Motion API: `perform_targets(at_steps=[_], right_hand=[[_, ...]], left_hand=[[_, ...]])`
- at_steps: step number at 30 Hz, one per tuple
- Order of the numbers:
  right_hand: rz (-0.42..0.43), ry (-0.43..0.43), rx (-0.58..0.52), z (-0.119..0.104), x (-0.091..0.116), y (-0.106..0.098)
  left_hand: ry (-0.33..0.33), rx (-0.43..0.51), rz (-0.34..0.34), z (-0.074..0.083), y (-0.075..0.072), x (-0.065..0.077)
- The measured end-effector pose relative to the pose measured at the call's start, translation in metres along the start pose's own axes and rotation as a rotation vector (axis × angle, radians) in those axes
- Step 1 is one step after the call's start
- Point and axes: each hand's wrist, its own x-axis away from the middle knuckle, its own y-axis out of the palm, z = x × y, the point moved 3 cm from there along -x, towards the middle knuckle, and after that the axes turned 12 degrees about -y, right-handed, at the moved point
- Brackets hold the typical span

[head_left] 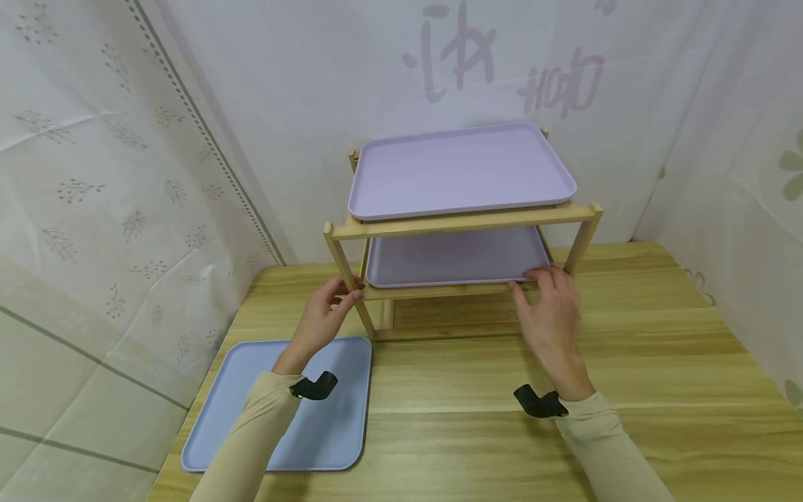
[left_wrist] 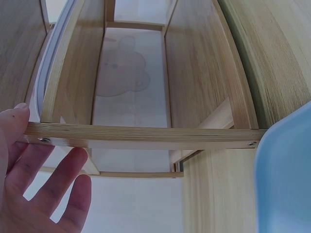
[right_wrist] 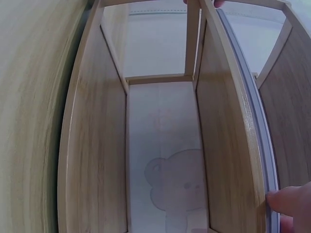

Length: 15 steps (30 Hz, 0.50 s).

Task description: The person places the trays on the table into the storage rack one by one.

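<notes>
A wooden rack (head_left: 452,332) with three levels stands on the table. A lilac tray (head_left: 464,171) lies on its top shelf, and a second lilac tray (head_left: 454,256) lies on the middle shelf. My left hand (head_left: 323,315) grips the rack's left front post at middle-shelf height; in the left wrist view the thumb and fingers lie on either side of that post (left_wrist: 146,135). At the right front corner of the middle tray, my right hand (head_left: 552,314) pinches the rim, fingers over the inside. The right wrist view shows the thumb (right_wrist: 286,200) against the tray's edge (right_wrist: 250,116).
A light blue tray (head_left: 332,418) lies on the wooden table (head_left: 452,418) at the front left, partly under my left forearm. Printed curtains (head_left: 301,104) hang behind and at both sides. The rack's bottom level (right_wrist: 97,145) holds no tray.
</notes>
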Motion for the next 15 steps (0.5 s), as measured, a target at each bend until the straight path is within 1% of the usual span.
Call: perform_targets(at_steps=[7, 12, 15], right_hand=[[0.025, -0.034, -0.034, 0.000, 0.001, -0.004], [0.074, -0.051, -0.053, 0.000, 0.000, -0.012], [0.127, -0.053, -0.083, 0.001, -0.003, -0.019]], left_hand=[[-0.009, -0.003, -0.004, 0.001, 0.000, 0.001], [-0.002, -0.008, 0.002, 0.001, 0.000, 0.001], [-0.005, -0.008, 0.003, 0.001, -0.001, 0.000]])
